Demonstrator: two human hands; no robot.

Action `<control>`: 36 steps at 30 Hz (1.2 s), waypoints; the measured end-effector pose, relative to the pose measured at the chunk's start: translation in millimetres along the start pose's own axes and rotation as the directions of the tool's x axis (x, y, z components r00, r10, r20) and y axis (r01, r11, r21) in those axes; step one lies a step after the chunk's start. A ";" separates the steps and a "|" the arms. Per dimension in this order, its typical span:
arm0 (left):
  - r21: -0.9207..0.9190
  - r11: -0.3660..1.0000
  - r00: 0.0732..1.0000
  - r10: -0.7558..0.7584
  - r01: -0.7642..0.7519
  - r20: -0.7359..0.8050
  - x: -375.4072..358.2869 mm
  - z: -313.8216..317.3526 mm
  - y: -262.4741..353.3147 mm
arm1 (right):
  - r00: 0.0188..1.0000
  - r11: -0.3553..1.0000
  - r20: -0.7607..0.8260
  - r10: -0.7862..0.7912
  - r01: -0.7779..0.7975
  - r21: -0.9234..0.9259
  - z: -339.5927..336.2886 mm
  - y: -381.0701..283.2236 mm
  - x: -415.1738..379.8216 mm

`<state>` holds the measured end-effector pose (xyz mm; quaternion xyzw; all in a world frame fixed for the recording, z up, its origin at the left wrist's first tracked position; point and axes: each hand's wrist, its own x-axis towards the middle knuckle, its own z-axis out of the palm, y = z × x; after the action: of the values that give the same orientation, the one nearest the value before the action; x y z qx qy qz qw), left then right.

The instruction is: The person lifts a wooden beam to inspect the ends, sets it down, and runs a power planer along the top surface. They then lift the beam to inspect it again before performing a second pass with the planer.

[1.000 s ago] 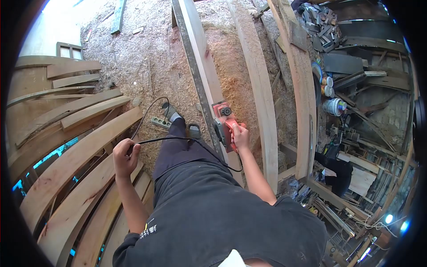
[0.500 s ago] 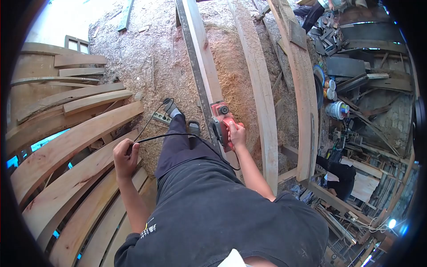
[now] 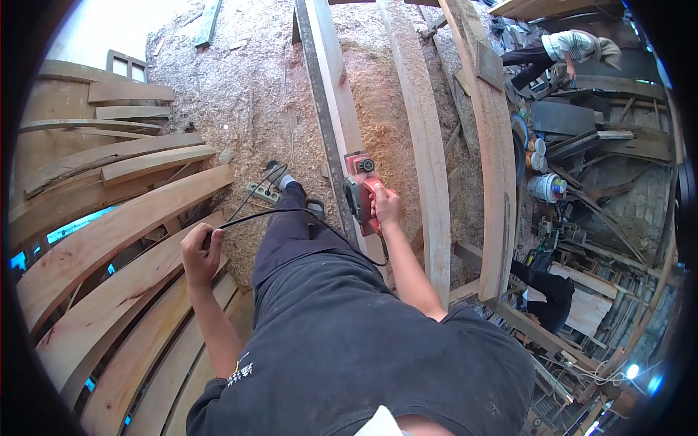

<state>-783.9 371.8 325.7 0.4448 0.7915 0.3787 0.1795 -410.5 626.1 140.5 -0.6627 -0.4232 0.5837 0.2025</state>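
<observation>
My right hand (image 3: 387, 206) is wrapped round the handle of a red electric planer (image 3: 359, 190). The planer rests on a long pale wooden beam (image 3: 338, 87) that runs away from me. Out to the left, my left hand (image 3: 201, 248) is closed round the black power cord (image 3: 280, 211) and holds it up. From there the cord sags across my front to the rear of the planer. The planer's underside is hidden against the wood.
Curved planks (image 3: 109, 240) lean in rows on the left. A power strip (image 3: 263, 192) lies by my foot on shavings-covered ground. More long beams (image 3: 418, 109) lie to the right, with buckets (image 3: 545, 187) beyond. Two other people (image 3: 582, 47) are on the right side.
The planer and my right hand have shifted slightly back toward me. At the upper right, another person has come further into view. My left hand still grips the cord.
</observation>
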 end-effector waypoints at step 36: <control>-0.023 1.000 0.987 0.008 -0.004 0.163 188.3 8.4 -47.4 | 0.998 0.998 -0.018 0.063 -0.064 -0.006 58.3 -80.0 64.2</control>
<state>-907.3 518.6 294.2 0.4746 0.7684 0.3507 0.2475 -494.1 708.9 149.0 -0.6816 -0.4019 0.5827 0.1856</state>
